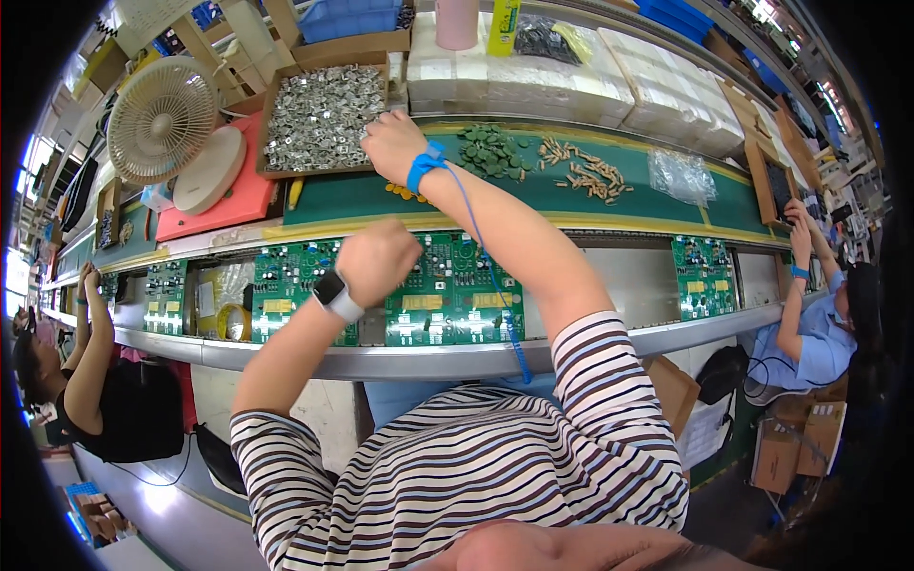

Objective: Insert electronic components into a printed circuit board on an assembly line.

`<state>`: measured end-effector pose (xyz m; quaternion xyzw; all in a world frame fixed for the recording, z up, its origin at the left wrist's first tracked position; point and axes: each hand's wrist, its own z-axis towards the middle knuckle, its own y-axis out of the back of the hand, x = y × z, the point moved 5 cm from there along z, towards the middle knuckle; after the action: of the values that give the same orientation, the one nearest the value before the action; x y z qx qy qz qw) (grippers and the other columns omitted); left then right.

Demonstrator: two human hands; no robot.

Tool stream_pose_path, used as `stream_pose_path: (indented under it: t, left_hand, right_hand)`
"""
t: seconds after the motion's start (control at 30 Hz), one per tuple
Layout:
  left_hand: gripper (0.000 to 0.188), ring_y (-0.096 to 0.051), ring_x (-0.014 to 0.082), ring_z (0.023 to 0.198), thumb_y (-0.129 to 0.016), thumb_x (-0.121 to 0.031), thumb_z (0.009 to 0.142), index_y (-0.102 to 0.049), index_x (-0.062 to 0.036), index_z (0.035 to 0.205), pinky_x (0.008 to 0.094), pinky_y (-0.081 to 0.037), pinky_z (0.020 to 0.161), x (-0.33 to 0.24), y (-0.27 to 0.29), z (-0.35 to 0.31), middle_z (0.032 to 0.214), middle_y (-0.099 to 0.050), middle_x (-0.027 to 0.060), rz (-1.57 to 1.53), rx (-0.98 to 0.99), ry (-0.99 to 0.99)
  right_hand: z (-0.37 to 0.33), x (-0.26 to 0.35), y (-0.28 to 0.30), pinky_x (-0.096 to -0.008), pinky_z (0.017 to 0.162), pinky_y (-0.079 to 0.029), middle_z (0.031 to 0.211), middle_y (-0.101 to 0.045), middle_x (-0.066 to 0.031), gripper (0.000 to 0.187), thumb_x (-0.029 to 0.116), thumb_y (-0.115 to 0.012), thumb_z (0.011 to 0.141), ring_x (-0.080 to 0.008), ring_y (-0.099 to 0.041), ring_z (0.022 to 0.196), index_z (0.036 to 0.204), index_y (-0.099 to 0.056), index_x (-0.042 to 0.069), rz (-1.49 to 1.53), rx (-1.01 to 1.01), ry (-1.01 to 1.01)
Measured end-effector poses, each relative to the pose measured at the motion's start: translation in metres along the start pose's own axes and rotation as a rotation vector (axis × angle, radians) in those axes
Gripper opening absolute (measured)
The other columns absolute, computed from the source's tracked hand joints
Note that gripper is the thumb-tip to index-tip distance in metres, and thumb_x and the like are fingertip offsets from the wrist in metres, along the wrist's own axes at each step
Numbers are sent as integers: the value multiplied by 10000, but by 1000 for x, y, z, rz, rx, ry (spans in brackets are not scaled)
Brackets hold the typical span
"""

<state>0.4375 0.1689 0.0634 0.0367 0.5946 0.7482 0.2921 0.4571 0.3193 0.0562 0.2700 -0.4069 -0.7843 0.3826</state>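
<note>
My left hand, with a watch on its wrist, is closed over the left part of a green circuit board; its fingertips are hidden and I cannot make out anything in it. Farther off, my right hand reaches to the right edge of a cardboard box full of small silvery metal parts. Its fingers are curled together at the parts, and what they hold is too small to tell. A blue strap with a coiled cord circles my right wrist. Yellow round parts lie partly under that wrist.
Green disc parts, small tan cylindrical parts and a clear plastic bag lie on the green bench. A fan stands left, white foam blocks behind. More boards sit along the line. Co-workers work at both sides.
</note>
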Motion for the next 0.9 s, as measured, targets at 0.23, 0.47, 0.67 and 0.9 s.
stream_pose_path:
  t: [0.23, 0.47, 0.67, 0.9]
  left_hand:
    - [89, -593, 347, 818, -564, -128, 791, -608, -51, 805, 429, -508, 690, 162, 22, 66, 878, -587, 162, 336, -298, 271]
    - [151, -598, 339, 904, -509, -128, 821, -599, -41, 905, 418, -510, 749, 180, 16, 85, 938, -592, 172, 423, -150, 430]
    - [227, -610, 355, 886, -537, -186, 797, -587, -42, 965, 438, -499, 769, 169, 23, 90, 951, -614, 202, 385, -90, 495]
    - [231, -604, 354, 858, -555, -228, 790, -594, -50, 931, 438, -486, 756, 176, 32, 80, 942, -620, 195, 205, -211, 584]
  right_hand:
    - [27, 9, -24, -517, 1025, -251, 892, -661, -71, 181, 182, -549, 770, -272, -549, 987, 791, -717, 115, -215, 246, -105]
    - [32, 7, -25, -518, 1012, -272, 863, -664, -66, 178, 149, -537, 783, -262, -542, 965, 780, -712, 116, -206, 282, -101]
    - [28, 6, -28, -505, 988, -303, 810, -663, -73, 164, 141, -551, 768, -259, -557, 922, 737, -709, 110, -205, 220, -78]
    - [25, 8, -25, -502, 1017, -246, 969, -657, -71, 235, 183, -488, 848, -253, -533, 1025, 896, -713, 138, -239, 326, -93]
